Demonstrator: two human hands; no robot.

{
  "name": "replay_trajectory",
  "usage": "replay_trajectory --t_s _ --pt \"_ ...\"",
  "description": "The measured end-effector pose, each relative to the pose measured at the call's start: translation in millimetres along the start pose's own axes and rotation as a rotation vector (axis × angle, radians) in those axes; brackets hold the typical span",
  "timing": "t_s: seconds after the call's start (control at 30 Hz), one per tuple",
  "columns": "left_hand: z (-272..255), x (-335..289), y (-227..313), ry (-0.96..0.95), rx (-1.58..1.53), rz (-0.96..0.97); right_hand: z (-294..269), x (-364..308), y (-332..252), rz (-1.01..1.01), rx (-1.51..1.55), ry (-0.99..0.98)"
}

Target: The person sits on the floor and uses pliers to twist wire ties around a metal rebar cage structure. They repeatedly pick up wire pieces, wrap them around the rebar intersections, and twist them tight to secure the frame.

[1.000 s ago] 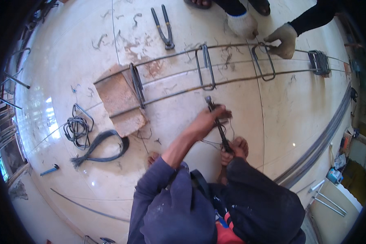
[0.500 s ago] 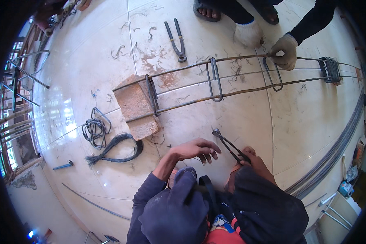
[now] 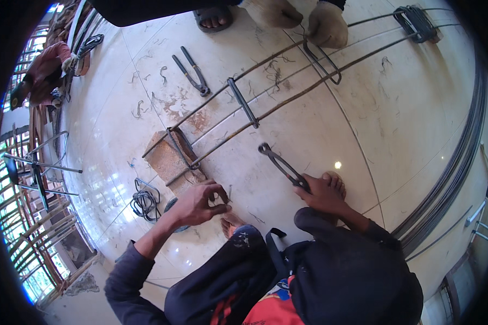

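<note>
Now, up top, a co-worker's gloved hands (image 3: 326,26) are at the rods (image 3: 225,142), with the rest of that person largely cut off by the upper edge. The left hand (image 3: 200,206) and its forearm hide most of a wire coil (image 3: 170,205) and overlap the near end of the brick (image 3: 165,154). Far left, another person (image 3: 44,76) is small and hard to make out.

It's a pale, glossy tiled floor (image 3: 303,114), strewn with wire scraps; spare pincers (image 3: 201,88) lie beyond the rods, a dark bundle (image 3: 461,162) curves along the right, bamboo (image 3: 35,238) crowds the left.

And the hands! The right hand (image 3: 322,196) clasps the pincers (image 3: 282,161) by the handle ends, their head pointing forward, just short of the rods. The left hangs palm inward, fingers curled, thumb close to forefinger; whether they pinch a thin wire, I can't tell.
</note>
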State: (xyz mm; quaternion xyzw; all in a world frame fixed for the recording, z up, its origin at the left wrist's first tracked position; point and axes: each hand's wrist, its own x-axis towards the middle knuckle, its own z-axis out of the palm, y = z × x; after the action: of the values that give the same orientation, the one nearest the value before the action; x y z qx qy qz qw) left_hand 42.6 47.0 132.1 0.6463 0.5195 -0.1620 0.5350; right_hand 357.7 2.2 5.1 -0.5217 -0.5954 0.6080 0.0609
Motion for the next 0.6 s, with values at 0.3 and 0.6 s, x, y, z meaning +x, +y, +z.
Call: replay_trajectory --t_s 0.3,0.6 --pt "18.3 74.1 14.0 0.545 0.462 0.074 25.6 46.8 -36.2 -0.080 0.244 0.241" --pt "17.8 77.8 9.3 0.608 0.474 0.154 19.0 41.1 -34.1 -0.048 0.151 0.199"
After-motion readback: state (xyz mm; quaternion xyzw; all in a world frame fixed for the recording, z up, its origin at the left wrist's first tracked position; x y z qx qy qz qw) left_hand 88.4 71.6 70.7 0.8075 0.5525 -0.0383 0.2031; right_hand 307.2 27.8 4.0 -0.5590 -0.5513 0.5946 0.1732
